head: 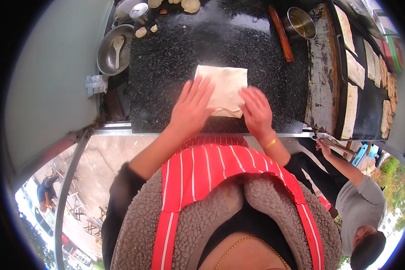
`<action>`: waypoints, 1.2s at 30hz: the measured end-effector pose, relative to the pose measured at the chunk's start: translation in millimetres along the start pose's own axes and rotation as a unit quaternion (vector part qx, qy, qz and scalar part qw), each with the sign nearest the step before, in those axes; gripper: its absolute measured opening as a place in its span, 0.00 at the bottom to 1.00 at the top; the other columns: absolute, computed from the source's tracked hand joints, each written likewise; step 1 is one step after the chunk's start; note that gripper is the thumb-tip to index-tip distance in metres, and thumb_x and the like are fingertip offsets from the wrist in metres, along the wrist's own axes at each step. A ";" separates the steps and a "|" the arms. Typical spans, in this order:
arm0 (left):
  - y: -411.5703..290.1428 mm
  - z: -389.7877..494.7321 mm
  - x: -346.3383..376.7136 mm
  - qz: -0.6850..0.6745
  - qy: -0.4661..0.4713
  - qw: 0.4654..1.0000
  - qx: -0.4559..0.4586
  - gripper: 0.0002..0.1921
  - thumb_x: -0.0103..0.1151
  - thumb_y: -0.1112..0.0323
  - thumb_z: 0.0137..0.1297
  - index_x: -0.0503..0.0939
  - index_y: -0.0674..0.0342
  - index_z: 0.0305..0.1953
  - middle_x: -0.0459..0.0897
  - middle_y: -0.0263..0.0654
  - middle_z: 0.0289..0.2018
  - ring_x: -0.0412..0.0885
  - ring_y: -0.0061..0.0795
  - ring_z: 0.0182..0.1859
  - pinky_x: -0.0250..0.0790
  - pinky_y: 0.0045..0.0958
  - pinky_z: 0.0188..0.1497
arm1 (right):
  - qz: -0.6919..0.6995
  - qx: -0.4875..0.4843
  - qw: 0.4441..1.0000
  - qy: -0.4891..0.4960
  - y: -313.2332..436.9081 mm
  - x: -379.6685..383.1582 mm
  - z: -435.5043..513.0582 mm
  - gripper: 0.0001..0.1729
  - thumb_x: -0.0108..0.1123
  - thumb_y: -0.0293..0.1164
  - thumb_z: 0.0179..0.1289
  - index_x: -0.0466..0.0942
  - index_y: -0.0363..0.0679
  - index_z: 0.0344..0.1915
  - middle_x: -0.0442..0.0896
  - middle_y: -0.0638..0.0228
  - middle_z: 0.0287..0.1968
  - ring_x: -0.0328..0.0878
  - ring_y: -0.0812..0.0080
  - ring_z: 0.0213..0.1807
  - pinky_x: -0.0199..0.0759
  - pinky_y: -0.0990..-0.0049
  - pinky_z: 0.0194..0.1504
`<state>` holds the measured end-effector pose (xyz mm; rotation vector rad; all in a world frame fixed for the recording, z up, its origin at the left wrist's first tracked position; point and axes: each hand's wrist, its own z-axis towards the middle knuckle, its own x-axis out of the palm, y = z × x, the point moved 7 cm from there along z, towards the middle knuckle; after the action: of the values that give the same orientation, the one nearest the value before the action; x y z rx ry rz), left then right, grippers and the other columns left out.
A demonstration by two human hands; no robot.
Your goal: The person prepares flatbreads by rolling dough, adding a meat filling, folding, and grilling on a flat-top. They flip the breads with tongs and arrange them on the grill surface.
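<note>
A folded, roughly square sheet of pale dough [224, 86] lies on the black speckled stone worktop [162, 91] in front of me. Its near edge is uneven, with a fold showing there. My left hand [193, 106] rests palm down over the dough's left side, fingers stretched out and pointing away from me. At the right edge is my right hand [257, 109], its fingertips over or against the dough; its motion is slightly blurred. Neither hand grips anything.
A wooden rolling pin [281, 35] and a metal pot with oily liquid [301, 23] stand far right. Flatbreads [351, 111] lie on the griddle [368, 111]. At left is a metal bowl [104, 50] with a spoon [117, 50]. Dough pieces [190, 5] lie far back. Another person [361, 202] holds tongs nearby.
</note>
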<state>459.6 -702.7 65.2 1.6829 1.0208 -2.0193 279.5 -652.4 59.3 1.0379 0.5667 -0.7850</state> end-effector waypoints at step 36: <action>-126.5 -12.3 72.7 -0.239 -0.217 0.910 -0.259 0.22 0.50 0.70 0.74 0.71 0.63 0.68 0.77 0.49 0.63 0.72 0.50 0.67 0.65 0.42 0.67 | -0.244 0.281 0.923 0.098 -263.9 -402.8 -243.7 0.23 0.74 0.39 0.47 0.83 0.49 0.46 0.85 0.61 0.44 0.83 0.53 0.46 0.78 0.59 0.47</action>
<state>368.0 -592.3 35.7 0.7114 1.7119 -1.9972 -186.3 -385.6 115.3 1.5420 0.8132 -1.3447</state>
